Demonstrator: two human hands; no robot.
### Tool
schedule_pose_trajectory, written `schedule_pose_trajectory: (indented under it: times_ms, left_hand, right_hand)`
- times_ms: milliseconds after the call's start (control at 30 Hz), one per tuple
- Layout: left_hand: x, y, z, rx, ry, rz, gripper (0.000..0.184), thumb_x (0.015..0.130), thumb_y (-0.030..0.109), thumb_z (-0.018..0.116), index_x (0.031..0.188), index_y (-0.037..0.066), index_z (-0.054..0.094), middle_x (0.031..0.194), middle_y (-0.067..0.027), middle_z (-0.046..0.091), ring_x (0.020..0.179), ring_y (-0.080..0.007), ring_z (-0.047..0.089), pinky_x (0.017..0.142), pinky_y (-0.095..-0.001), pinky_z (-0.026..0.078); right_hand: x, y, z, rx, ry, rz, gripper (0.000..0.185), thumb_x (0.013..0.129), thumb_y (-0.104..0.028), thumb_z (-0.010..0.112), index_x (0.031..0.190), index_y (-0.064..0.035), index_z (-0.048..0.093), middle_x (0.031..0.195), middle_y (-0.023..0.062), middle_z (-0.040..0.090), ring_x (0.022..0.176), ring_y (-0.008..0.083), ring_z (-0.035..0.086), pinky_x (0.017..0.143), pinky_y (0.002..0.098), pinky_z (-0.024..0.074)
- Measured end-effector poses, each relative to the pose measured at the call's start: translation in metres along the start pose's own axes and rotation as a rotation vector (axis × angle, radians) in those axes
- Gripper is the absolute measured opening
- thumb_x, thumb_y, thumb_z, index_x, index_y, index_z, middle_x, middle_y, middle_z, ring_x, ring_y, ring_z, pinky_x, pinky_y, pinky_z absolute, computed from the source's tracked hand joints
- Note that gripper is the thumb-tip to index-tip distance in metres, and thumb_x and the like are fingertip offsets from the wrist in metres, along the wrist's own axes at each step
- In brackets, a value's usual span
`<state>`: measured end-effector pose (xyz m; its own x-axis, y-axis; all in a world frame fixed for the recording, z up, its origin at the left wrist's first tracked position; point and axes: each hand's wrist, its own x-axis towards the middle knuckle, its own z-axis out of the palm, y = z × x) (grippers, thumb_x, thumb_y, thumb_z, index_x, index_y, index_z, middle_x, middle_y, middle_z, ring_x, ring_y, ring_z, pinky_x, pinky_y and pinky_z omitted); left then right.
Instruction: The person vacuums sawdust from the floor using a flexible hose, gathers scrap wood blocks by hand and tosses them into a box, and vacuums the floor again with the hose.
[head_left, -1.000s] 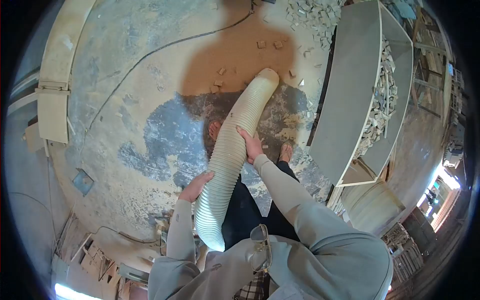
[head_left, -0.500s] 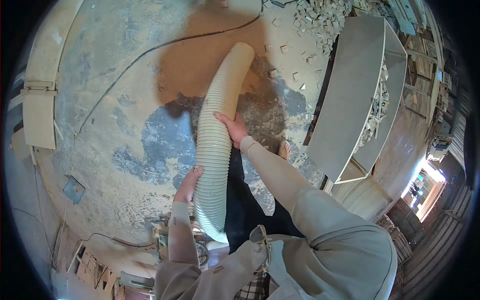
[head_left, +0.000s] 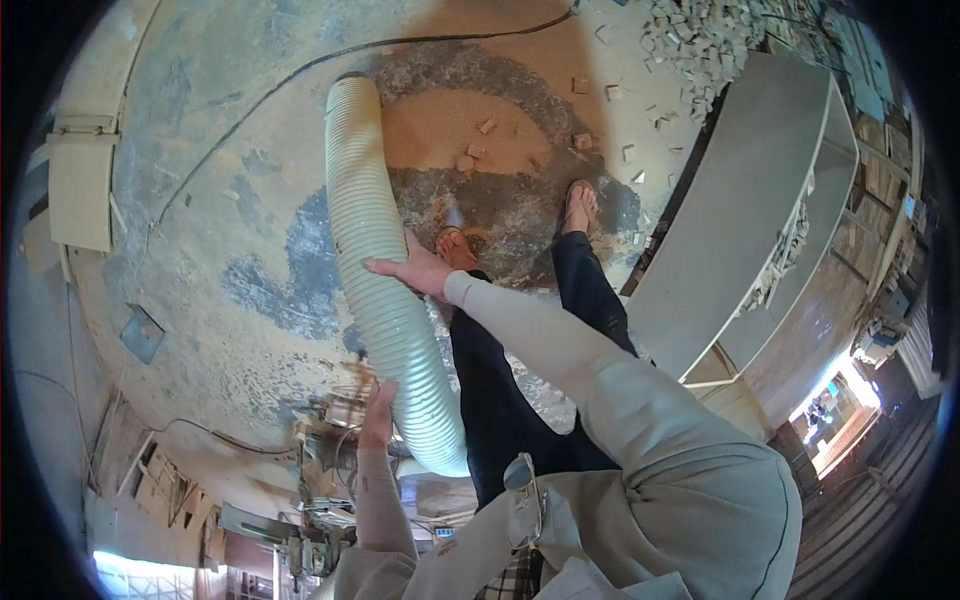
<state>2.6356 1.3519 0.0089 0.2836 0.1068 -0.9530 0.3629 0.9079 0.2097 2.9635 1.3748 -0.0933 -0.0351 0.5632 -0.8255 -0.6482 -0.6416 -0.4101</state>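
Note:
A thick, pale, ribbed flexible hose point(head_left: 378, 245) runs up from beside my body, its mouth at the far end just over the dusty floor. My right hand point(head_left: 425, 272) grips the hose from its right side around the middle, thumb lying across the ribs. Lower down, my left hand point(head_left: 378, 412) holds it from the left; most of its fingers are hidden. Right of the mouth, a patch of orange-brown sawdust point(head_left: 440, 130) is ringed by a dark bare arc of floor. A few small wood offcuts point(head_left: 487, 127) lie on that patch.
A long grey open-topped box point(head_left: 735, 200) with wood scraps inside stands at right, beside a scrap pile point(head_left: 700, 45). A black cable point(head_left: 330, 75) crosses the floor beyond the hose. My feet point(head_left: 580, 207) are close to the sawdust. Machinery point(head_left: 320, 530) is at lower left.
The hose's far end has swung left, from above the sawdust to its left side. Both hands moved with it. A dark arc of bare floor and both feet now show.

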Motion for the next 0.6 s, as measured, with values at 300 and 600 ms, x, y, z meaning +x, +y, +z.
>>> schedule_pose_trajectory:
  times_ms: [300,600]
  left_hand:
    - [0.002,-0.025,0.054,0.194,0.193,-0.091,0.086,0.090,0.041,0.075,0.158,-0.002,0.045,0.146,-0.0140,0.061,0.130,-0.0258,0.060,0.116,-0.0406,0.044]
    - [0.011,-0.007,0.082,0.176,0.305,-0.222,0.118,0.070,0.059,0.092,0.159,-0.001,0.044,0.153,-0.0136,0.060,0.139,-0.0263,0.058,0.117,-0.0407,0.043]
  right_hand:
    - [0.184,0.070,-0.309,-1.338,0.539,-0.299,0.125,0.069,-0.073,0.090,0.170,-0.0234,0.035,0.171,0.0372,0.022,0.158,0.0604,0.018,0.128,0.0629,0.0265]
    - [0.260,0.095,-0.313,-1.563,0.409,-0.365,0.111,0.065,-0.057,0.097,0.161,-0.0329,0.048,0.170,0.0220,0.031,0.157,0.0516,0.026,0.123,0.0636,0.0324]
